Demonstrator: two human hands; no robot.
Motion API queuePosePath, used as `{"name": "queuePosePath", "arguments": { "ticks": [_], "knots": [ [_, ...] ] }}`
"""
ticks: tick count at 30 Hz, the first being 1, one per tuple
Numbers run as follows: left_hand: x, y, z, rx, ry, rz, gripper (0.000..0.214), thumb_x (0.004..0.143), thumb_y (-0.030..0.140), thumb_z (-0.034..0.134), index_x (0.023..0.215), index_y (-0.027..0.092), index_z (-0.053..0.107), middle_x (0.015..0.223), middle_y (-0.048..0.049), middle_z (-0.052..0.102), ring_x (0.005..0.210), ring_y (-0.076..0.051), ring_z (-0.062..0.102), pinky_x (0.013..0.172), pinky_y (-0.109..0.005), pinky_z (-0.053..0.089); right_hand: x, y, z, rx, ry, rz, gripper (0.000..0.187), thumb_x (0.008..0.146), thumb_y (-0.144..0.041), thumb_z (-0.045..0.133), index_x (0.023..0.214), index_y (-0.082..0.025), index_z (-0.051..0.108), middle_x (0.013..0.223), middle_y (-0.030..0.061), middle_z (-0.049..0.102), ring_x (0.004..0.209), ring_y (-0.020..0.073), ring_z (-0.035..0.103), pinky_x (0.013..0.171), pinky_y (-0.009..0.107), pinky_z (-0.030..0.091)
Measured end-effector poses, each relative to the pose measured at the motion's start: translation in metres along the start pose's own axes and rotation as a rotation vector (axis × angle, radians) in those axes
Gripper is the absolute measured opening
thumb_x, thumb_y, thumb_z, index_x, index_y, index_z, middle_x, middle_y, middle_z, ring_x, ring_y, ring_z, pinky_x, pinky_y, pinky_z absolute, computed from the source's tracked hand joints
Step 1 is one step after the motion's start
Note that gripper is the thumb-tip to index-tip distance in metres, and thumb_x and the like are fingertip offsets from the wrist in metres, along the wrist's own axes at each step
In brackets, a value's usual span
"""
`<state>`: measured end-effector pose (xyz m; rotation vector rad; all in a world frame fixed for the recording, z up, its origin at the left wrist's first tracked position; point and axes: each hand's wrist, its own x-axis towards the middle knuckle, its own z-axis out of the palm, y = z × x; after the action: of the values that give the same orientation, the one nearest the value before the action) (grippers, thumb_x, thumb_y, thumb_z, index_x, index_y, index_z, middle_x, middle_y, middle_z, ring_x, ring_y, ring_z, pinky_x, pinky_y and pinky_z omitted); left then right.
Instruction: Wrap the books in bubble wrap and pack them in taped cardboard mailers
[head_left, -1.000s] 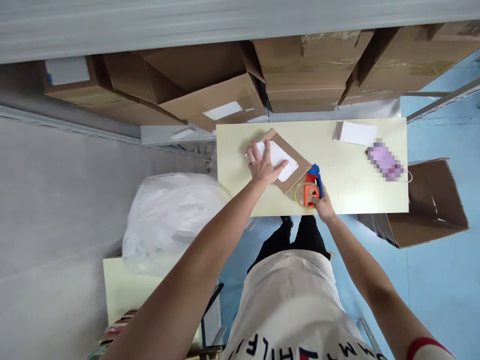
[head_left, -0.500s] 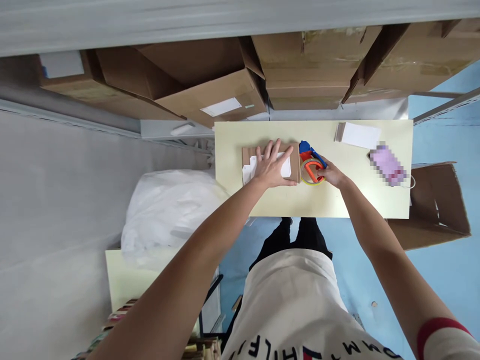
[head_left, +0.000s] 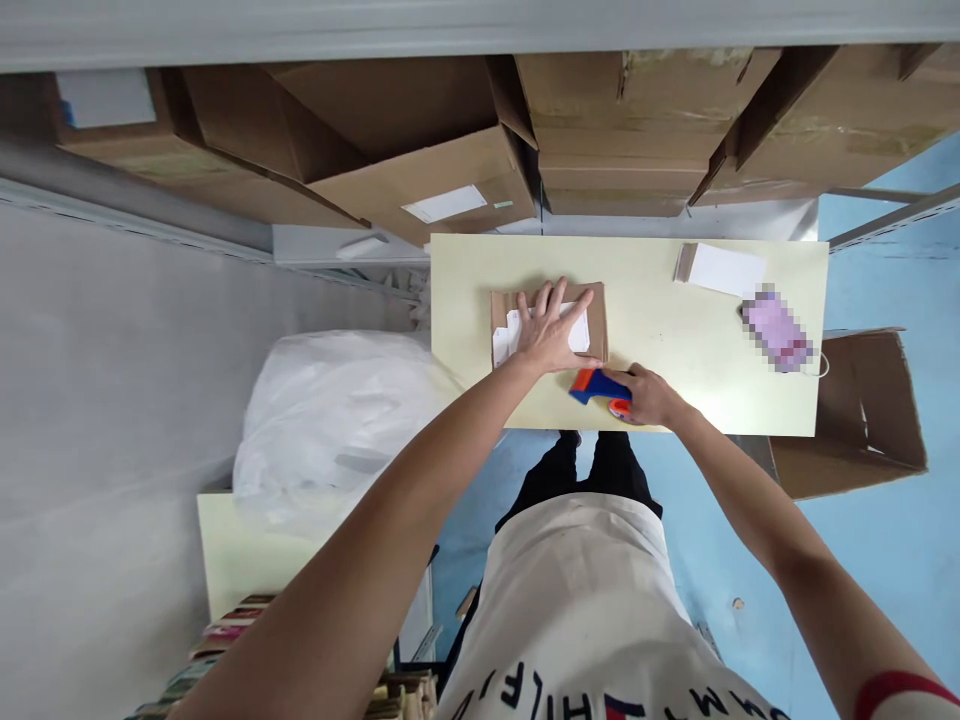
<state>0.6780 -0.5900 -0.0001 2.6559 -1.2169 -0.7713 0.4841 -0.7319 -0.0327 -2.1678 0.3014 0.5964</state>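
A flat cardboard package [head_left: 597, 312] with white paper labels [head_left: 501, 345] on top lies on the pale yellow table [head_left: 465, 265]. My left hand [head_left: 551, 335] rests on it with fingers spread, pressing over the labels. Just below the package's near right corner, my right hand [head_left: 651, 393] is wrapped around a blue and orange tape dispenser [head_left: 596, 385]. The dispenser's head points left, close to the package's near edge and my left thumb. Whether tape runs from it to the package I cannot tell.
On the table's right lie a white card-like packet [head_left: 726, 270] and a pixelated purple object [head_left: 778, 328] with a white cable. Large cardboard boxes [head_left: 442, 185] line the shelf behind. An open carton [head_left: 889, 400] stands at the right, a white plastic bag [head_left: 330, 420] at the left.
My right hand has brought the tape dispenser from beside the package's right edge toward me and left, turning it so its head faces left. My left hand stays on the package.
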Motion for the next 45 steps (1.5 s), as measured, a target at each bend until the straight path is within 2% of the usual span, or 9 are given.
{"name": "queuePosePath", "arguments": {
  "ticks": [5, 9, 13, 17, 23, 27, 30, 35, 45],
  "knots": [
    [0.004, -0.006, 0.000, -0.050, -0.001, 0.033, 0.120, 0.063, 0.080, 0.065, 0.158, 0.029, 0.011, 0.166, -0.0127, -0.002, 0.149, -0.046, 0.000, 0.114, -0.068, -0.001, 0.004, -0.036, -0.005, -0.134, 0.013, -0.085, 0.068, 0.078, -0.032, 0.071, 0.143, -0.033, 0.050, 0.108, 0.0115, 0.058, 0.088, 0.0277, 0.063, 0.083, 0.041, 0.051],
    [0.008, -0.024, -0.005, -0.209, 0.015, 0.044, 0.110, 0.077, 0.078, 0.051, 0.158, 0.026, 0.000, 0.166, -0.0146, -0.006, 0.151, -0.042, -0.003, 0.115, -0.065, 0.007, -0.038, -0.029, -0.026, 0.082, 0.036, 0.015, 0.075, 0.076, -0.039, 0.072, 0.146, -0.030, 0.046, 0.105, 0.0086, 0.059, 0.085, 0.0249, 0.063, 0.080, 0.041, 0.053],
    [-0.016, -0.026, -0.016, -0.394, 0.213, 0.056, 0.092, 0.087, 0.071, 0.041, 0.158, 0.023, 0.005, 0.165, -0.0166, 0.010, 0.152, -0.033, 0.009, 0.116, -0.054, 0.024, -0.070, -0.028, -0.053, 0.380, 0.119, 0.019, 0.074, 0.079, -0.033, 0.065, 0.148, -0.028, 0.038, 0.107, 0.0069, 0.062, 0.092, 0.0252, 0.063, 0.081, 0.043, 0.054],
    [-0.067, 0.014, -0.028, -0.649, 0.501, -0.104, 0.064, 0.095, 0.059, 0.033, 0.149, 0.023, 0.030, 0.149, -0.0164, 0.043, 0.137, -0.026, 0.044, 0.108, -0.046, 0.042, -0.082, -0.048, -0.064, 0.491, 0.362, -0.164, 0.071, 0.082, -0.025, 0.055, 0.148, -0.029, 0.030, 0.110, 0.0076, 0.061, 0.092, 0.0239, 0.064, 0.075, 0.041, 0.056],
    [-0.106, 0.100, -0.055, -1.451, 0.295, -0.067, 0.065, 0.069, 0.055, 0.076, 0.123, 0.024, 0.056, 0.125, -0.0123, 0.062, 0.103, -0.025, 0.066, 0.082, -0.039, 0.057, -0.072, -0.092, -0.067, 0.038, 0.856, -0.504, 0.027, 0.093, -0.026, 0.054, 0.120, -0.027, 0.056, 0.103, 0.0087, 0.071, 0.090, 0.0233, 0.067, 0.080, 0.041, 0.054],
    [-0.092, 0.124, -0.085, -1.683, 0.376, -0.146, 0.057, 0.059, 0.048, 0.085, 0.102, 0.018, 0.063, 0.109, -0.0095, 0.070, 0.088, -0.021, 0.069, 0.075, -0.034, 0.057, -0.067, -0.104, -0.082, -0.370, 0.964, -0.796, 0.021, 0.096, -0.015, 0.050, 0.105, -0.029, 0.063, 0.104, 0.0021, 0.075, 0.088, 0.0168, 0.069, 0.089, 0.036, 0.048],
    [-0.076, 0.126, -0.110, -1.692, 0.471, -0.153, 0.054, 0.052, 0.044, 0.088, 0.092, 0.016, 0.065, 0.091, -0.0067, 0.072, 0.076, -0.017, 0.067, 0.067, -0.029, 0.056, -0.071, -0.101, -0.110, -0.509, 1.058, -0.797, 0.017, 0.092, -0.030, 0.061, 0.110, -0.029, 0.063, 0.124, 0.0072, 0.069, 0.109, 0.0232, 0.065, 0.097, 0.042, 0.044],
    [-0.038, 0.123, -0.165, -1.609, 0.528, -0.071, 0.066, 0.053, 0.039, 0.090, 0.106, 0.018, 0.057, 0.087, -0.0043, 0.072, 0.068, -0.016, 0.067, 0.060, -0.028, 0.055, -0.066, -0.098, -0.184, -0.322, 1.047, -0.654, 0.059, 0.086, -0.057, 0.062, 0.134, -0.024, 0.052, 0.151, 0.0190, 0.041, 0.140, 0.0371, 0.040, 0.102, 0.056, 0.043],
    [0.075, 0.122, -0.259, -1.151, 0.699, 0.171, 0.044, 0.079, 0.041, 0.074, 0.115, 0.018, 0.066, 0.102, -0.0079, 0.070, 0.101, -0.022, 0.065, 0.087, -0.032, 0.053, 0.022, -0.129, -0.296, 0.028, 1.123, -0.559, 0.048, 0.088, -0.055, 0.058, 0.121, -0.019, 0.062, 0.111, 0.0134, 0.069, 0.093, 0.0253, 0.067, 0.079, 0.041, 0.056]
  ]
}}
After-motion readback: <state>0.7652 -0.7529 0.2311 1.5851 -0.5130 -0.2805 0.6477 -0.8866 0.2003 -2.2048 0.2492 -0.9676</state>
